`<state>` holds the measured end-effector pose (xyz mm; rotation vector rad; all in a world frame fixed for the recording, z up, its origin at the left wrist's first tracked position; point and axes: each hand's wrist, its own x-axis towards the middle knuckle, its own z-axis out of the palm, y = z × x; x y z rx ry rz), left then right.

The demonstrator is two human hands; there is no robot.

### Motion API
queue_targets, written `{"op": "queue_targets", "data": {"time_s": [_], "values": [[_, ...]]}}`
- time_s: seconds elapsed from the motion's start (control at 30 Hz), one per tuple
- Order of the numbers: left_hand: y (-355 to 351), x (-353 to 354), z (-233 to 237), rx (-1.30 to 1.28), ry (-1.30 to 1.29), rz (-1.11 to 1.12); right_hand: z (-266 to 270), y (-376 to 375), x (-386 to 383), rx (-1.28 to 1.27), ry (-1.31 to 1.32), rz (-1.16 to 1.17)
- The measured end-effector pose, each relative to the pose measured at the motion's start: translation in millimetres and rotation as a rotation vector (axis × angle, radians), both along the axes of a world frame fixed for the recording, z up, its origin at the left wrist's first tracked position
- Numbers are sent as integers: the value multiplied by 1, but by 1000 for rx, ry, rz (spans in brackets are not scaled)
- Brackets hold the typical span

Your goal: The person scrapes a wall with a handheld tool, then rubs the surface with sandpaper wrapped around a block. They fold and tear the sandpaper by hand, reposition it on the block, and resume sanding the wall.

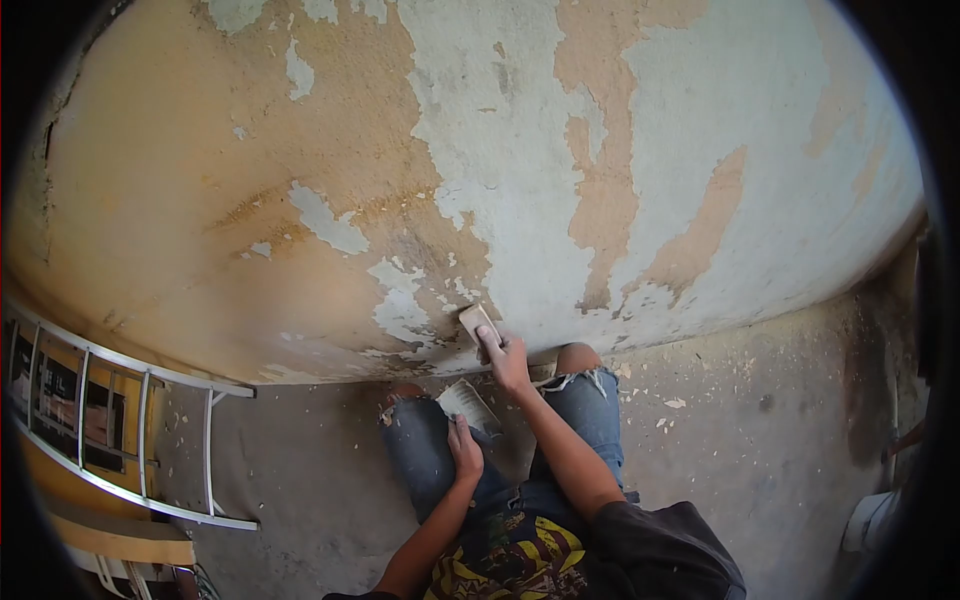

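Dark shirt (520,550) with a yellow print is filling the bottom edge of the view, closest to the lens. Both forearms are extending forward from it over torn blue jeans (590,410); the person is crouching and facing the wall (200,200), knees close to its base

Entry, right hand (508,360): it is reaching to the foot of the wall, fingers wrapping tightly around the lower end of a small tan block (478,322). That block is tilting to the left and lying against the plaster, low down, where a pale bare patch is meeting the tan paint

Entry, left hand (464,450): it is resting over the left thigh, fingers curling onto the near edge of a greyish sheet (468,403) and holding it. That sheet is sitting between the knees, just below the block; cannot tell what it is made of

Surroundings: tan paint is peeling off the wall, with grey-white plaster showing in large patches across the centre and right. Grey floor (760,420) is carrying pale flakes (675,403), thickest near the wall base, right of the right knee. White metal ladder (145,440) is lying on its side at the far left, well apart from both hands, with a yellow frame showing behind its rungs
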<state>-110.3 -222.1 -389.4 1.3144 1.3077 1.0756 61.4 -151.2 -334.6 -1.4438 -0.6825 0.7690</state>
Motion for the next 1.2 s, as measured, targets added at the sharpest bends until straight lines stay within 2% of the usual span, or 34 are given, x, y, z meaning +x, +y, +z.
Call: {"op": "queue_targets", "data": {"time_s": [0.1,0.23,0.33,0.47,0.53,0.73,0.87,1.03,1.2], "values": [[1,-3,-1,16,91,-47,17,6,-2,126,34,61],[3,0,1,25,61,-40,21,-3,-8,0,89,67],[2,0,-6,52,83,-21,62,-4,-11,37,-29,63],[4,-3,-4,-57,117,-80,103,1,-13,114,141,97],[3,-1,-4,56,66,-33,105,2,-14,127,215,117],[4,1,4,-1,36,-12,68,-4,-6,82,60,9],[2,-2,5,-24,45,4,103,-8,-1,98,37,-34],[3,0,5,22,43,8,93,-6,-6,88,51,-29],[2,1,4,21,28,-16,122,5,-15,124,-15,-4]]}}
